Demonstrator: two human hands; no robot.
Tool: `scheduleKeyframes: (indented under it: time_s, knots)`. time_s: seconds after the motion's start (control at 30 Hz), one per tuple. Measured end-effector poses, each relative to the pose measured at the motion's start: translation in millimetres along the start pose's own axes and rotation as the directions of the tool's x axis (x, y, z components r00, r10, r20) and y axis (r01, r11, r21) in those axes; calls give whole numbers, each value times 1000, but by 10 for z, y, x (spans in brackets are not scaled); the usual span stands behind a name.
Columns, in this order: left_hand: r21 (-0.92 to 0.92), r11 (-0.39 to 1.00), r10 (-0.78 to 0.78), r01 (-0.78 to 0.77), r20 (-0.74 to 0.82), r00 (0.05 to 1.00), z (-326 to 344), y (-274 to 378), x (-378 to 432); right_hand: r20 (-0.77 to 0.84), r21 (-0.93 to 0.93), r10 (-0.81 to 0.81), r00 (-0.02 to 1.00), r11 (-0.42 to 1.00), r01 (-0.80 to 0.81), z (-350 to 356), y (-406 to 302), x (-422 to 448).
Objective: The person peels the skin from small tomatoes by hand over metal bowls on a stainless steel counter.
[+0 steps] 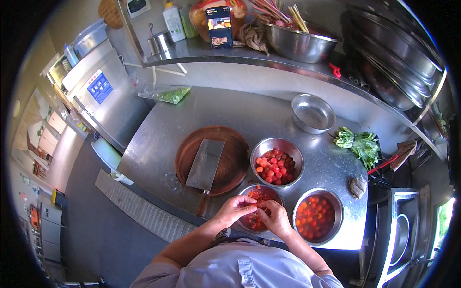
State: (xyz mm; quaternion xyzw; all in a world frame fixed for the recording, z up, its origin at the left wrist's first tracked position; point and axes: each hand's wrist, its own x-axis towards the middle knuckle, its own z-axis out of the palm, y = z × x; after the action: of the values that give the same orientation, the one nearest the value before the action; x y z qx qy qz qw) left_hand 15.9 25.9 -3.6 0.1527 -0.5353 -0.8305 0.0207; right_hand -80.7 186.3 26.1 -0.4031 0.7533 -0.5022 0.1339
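My left hand and my right hand meet at the fingertips above a metal bowl of red tomato skins and scraps. Thumbs and forefingers pinch a small red piece, apparently a cherry tomato; the fingers hide most of it. Just beyond stands a steel bowl holding smooth red cherry tomatoes. To the right, orange-red cherry tomatoes sit in liquid in another steel bowl.
A cleaver lies across a round wooden chopping board at left. Behind are an empty metal bowl, tied leafy greens, a cloth and bagged greens. The overhead shelf carries a phone and stacked basins.
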Motion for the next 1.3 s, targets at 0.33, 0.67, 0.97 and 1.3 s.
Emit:
scheduleKeyframes:
  time_s: [0.33,0.67,0.97,1.3]
  knots:
    - [88,995,-40,38,21,999,-38,42,-5,42,-72,-71,997,995,74,-13,-25,49]
    - [223,973,-58,56,2,998,-32,56,44,118,-176,-116,986,975,136,-83,-63,89]
    - [336,942,-27,20,16,1000,-5,13,104,84,-251,-166,983,951,182,-68,-49,113]
    - [574,806,-4,-143,247,969,-192,-24,184,113,-124,-69,991,989,83,-106,34,125]
